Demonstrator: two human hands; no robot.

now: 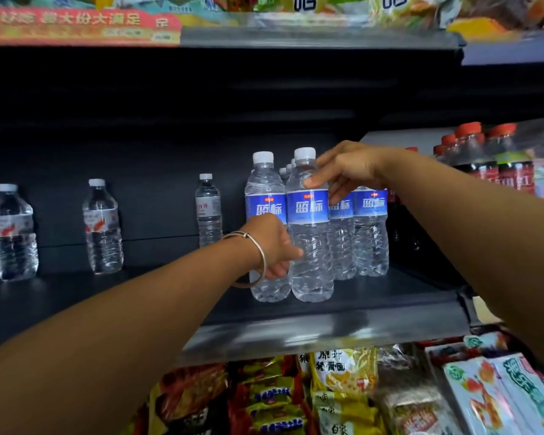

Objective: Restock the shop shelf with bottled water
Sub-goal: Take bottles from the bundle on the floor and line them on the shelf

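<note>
Blue-label water btls clustered right of centre on dark shelf (374,296), standing upright. Front btl (310,246) nearest the shelf lip, touching its left neighbour (264,196) side by side. Two more blue-label btls (371,233) just behind and to the right, more caps visible in a row behind the front pair.

Right hand (346,171) over front btl's shoulder, thumb pressed on the clear plastic just above the label, fingers curled round the far side — gripping it below the cap. Left hand (274,243) low btwn the two front btls, thumb across front btl's lower body, fingers curled behind out of view; appears to grip front btl, tho exact finger contact hidden. Metal bangle (255,255) on left wrist, hanging in front of left neighbour's lower half.

Open room: wide bare shelf floor left of the cluster, w/ three single btls spaced well apart — red-label btl (11,233) far left, second red-label btl (102,227) next, slimmer white-label btl (208,211) near the cluster, set further back. Strip of bare floor btwn front btl's base and grey front lip (327,334). Right of cluster, narrow dark gap, then red-capped dark drink btls (484,158) on neighbouring section. Upper shelf edge (321,36) well above the caps. Snack packets (343,390) on tier below.
</note>
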